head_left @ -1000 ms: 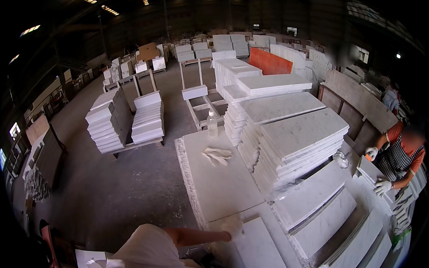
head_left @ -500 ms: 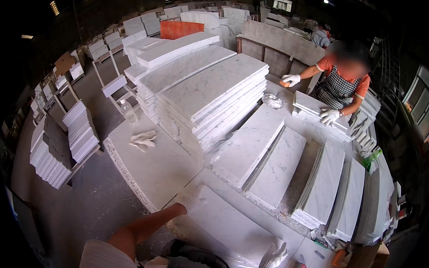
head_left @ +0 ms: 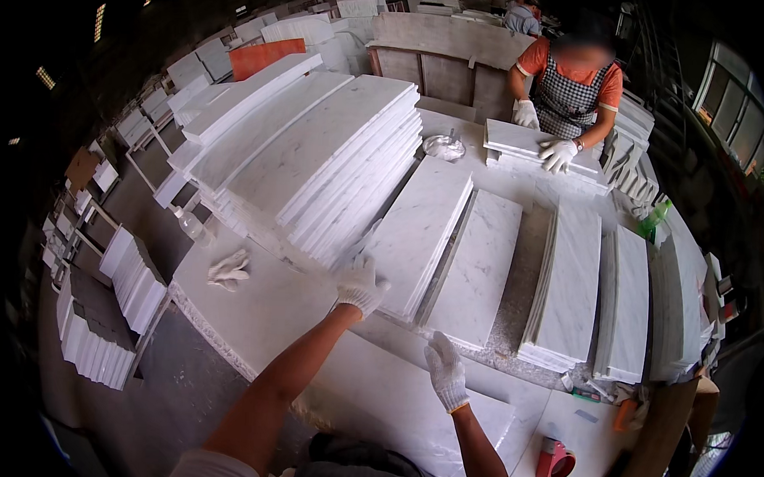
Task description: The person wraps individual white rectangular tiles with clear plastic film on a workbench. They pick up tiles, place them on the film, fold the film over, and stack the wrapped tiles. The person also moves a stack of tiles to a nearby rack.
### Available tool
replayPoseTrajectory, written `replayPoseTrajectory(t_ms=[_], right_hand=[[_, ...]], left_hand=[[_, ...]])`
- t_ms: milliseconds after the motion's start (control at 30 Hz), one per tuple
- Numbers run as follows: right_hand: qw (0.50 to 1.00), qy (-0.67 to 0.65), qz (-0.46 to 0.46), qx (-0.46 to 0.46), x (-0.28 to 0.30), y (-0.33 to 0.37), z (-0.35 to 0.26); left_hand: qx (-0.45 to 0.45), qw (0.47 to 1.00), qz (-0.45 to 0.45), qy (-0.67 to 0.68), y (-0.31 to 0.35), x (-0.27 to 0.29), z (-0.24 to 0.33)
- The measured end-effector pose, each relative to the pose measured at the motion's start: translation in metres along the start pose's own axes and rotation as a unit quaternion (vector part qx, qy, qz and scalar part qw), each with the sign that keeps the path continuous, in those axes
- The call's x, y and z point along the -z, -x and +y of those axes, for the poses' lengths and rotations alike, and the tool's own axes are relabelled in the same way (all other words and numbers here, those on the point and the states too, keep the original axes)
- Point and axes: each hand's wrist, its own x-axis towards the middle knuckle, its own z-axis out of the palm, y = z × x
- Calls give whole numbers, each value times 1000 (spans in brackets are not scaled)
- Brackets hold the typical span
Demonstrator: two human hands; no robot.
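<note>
My left hand (head_left: pixel 362 286), in a white knit glove, is open at the near left corner of a white marble slab (head_left: pixel 423 231). Whether it touches that slab I cannot tell. My right hand (head_left: pixel 447 373), gloved too, has its fingers stretched out and holds nothing. It hovers near the close end of a narrower marble slab (head_left: pixel 475 271). Below both hands, a single marble slab (head_left: pixel 377 390) lies flat on the worktable in front of me. To the left rises a tall stack of marble slabs (head_left: pixel 317 160).
Marble stacks (head_left: pixel 563 283) line the right side. A red tape dispenser (head_left: pixel 554 463) sits at the near right. Loose gloves (head_left: pixel 228 270) and a clear bottle (head_left: pixel 190 226) lie left. Across the table, a co-worker (head_left: pixel 572 94) in a checked apron rests gloved hands on slabs.
Both my hands have moved forward off the near slab toward the slabs beyond it. The co-worker's hand that held an orange block has come in to the slabs. My view has shifted.
</note>
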Motion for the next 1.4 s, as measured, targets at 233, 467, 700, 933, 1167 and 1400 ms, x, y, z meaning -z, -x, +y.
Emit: replayPoseTrajectory(t_ms=[233, 467, 700, 933, 1167, 1400], right_hand=[[992, -113, -34, -54, -38, -69, 30], [855, -480, -52, -187, -57, -80, 5], [772, -600, -51, -202, -61, -92, 49], [874, -476, 12, -97, -48, -97, 25], [787, -595, 135, -90, -8, -101, -32], [839, -517, 166, -49, 67, -47, -71]], left_hand=[[135, 987, -89, 20, -31, 24, 15], [116, 983, -115, 79, -20, 13, 19], [4, 967, -83, 242, 11, 7, 62], [-8, 940, 3, 341, 41, 8, 18], [119, 846, -108, 508, 123, 23, -22], [38, 851, -197, 486, 140, 28, -12]])
